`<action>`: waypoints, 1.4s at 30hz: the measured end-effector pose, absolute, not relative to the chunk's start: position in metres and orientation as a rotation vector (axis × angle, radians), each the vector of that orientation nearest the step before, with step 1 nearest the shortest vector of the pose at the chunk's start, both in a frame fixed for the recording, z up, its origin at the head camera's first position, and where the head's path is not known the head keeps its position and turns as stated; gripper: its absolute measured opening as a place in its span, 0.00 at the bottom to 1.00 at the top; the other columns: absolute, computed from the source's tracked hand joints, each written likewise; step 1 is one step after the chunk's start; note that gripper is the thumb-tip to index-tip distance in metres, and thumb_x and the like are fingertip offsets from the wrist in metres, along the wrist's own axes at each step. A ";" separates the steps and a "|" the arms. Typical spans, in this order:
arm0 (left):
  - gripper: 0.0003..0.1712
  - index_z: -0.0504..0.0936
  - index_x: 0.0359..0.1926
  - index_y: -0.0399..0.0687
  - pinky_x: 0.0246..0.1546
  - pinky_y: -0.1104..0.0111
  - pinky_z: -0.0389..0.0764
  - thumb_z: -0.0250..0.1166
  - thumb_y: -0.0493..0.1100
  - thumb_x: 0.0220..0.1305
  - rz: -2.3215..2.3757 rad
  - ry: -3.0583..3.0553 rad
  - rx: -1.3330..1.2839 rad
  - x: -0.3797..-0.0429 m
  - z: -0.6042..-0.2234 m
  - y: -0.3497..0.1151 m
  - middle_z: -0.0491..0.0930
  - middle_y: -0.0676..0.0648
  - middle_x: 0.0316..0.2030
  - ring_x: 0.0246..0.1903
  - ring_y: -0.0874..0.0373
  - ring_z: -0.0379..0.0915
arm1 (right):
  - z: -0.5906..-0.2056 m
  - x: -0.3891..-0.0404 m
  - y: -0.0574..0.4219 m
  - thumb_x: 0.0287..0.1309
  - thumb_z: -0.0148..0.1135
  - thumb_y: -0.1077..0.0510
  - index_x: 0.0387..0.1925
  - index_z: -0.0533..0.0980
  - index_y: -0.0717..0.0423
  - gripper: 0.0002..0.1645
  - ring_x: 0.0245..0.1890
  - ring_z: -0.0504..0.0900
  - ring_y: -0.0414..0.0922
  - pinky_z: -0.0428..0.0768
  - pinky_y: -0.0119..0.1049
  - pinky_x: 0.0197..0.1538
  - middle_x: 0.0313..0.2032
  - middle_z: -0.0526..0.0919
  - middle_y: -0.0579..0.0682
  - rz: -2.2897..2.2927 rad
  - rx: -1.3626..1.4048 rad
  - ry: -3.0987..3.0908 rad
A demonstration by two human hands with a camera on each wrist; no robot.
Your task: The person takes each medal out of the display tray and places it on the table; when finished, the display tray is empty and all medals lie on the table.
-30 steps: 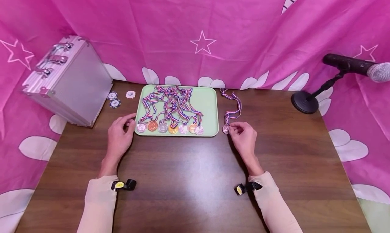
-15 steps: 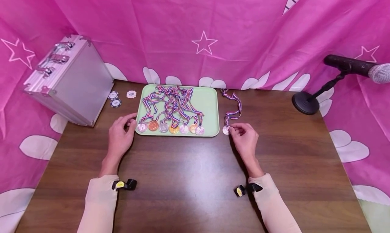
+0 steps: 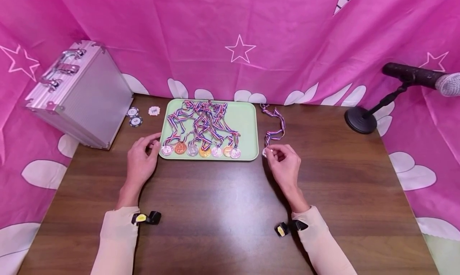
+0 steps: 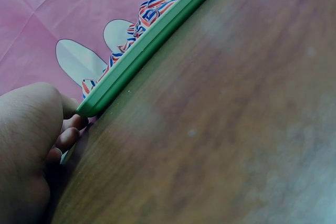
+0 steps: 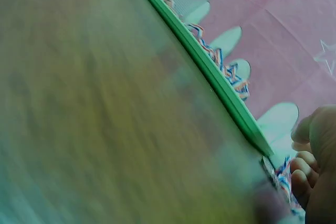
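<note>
My right hand (image 3: 285,163) pinches a small round silvery medal (image 3: 264,152) just to the right of a light green tray (image 3: 248,127). The medal's striped red, white and blue ribbon (image 3: 274,127) trails away from me along the table; the fingers hide part of the medal. In the right wrist view this medal (image 5: 268,169) shows tilted beside the tray's corner. My left hand (image 3: 141,159) touches the tray's left rim with thumb and index finger, the other fingers loosely bent. Several medals (image 3: 181,148) in silver, bronze and gold colours line the tray's near side, their ribbons (image 3: 205,123) tangled behind.
A silver case (image 3: 86,95) stands at the back left, with two dark-rimmed poker chips (image 3: 135,121) and a pinkish one (image 3: 154,111) beside it. A microphone (image 3: 413,75) on a black stand is at the back right. Pink cloth (image 3: 201,35) borders the brown table (image 3: 215,219).
My right hand has shifted slightly left, and its fingertips now cover more of the medal. My left hand and the tray stay where they were.
</note>
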State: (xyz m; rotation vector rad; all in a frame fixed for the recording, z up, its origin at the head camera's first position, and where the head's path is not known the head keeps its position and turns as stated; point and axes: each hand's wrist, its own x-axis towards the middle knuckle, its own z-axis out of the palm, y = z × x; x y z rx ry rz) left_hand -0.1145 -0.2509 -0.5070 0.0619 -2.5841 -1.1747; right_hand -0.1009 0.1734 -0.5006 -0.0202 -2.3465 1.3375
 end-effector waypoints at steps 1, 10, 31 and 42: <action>0.18 0.87 0.66 0.39 0.47 0.60 0.65 0.64 0.36 0.81 -1.176 -2.582 0.059 -0.115 -0.507 -0.251 0.82 0.37 0.44 0.44 0.48 0.72 | -0.500 -0.100 0.171 0.62 0.78 0.63 0.37 0.92 0.61 0.05 0.28 0.79 0.39 0.72 0.20 0.34 0.29 0.85 0.54 1.334 -0.002 -2.356; 0.18 0.87 0.66 0.38 0.47 0.60 0.65 0.63 0.36 0.81 -1.183 -2.575 0.046 -0.114 -0.506 -0.249 0.82 0.36 0.43 0.44 0.47 0.72 | -0.493 -0.096 0.146 0.57 0.85 0.62 0.34 0.92 0.59 0.07 0.25 0.77 0.41 0.73 0.29 0.34 0.24 0.83 0.49 1.321 0.135 -2.489; 0.18 0.88 0.65 0.38 0.46 0.62 0.65 0.64 0.35 0.80 -1.175 -2.547 0.036 -0.113 -0.507 -0.250 0.82 0.37 0.43 0.43 0.50 0.71 | -0.534 -0.137 0.113 0.37 0.89 0.24 0.27 0.87 0.41 0.31 0.23 0.80 0.47 0.76 0.49 0.30 0.19 0.79 0.37 0.880 0.070 -2.720; 0.17 0.88 0.63 0.37 0.45 0.63 0.66 0.65 0.35 0.79 -1.172 -2.528 0.021 -0.114 -0.511 -0.252 0.82 0.36 0.42 0.42 0.50 0.72 | -0.530 -0.138 0.108 0.42 0.90 0.29 0.33 0.85 0.37 0.27 0.25 0.78 0.40 0.74 0.47 0.33 0.24 0.79 0.34 0.898 0.058 -2.774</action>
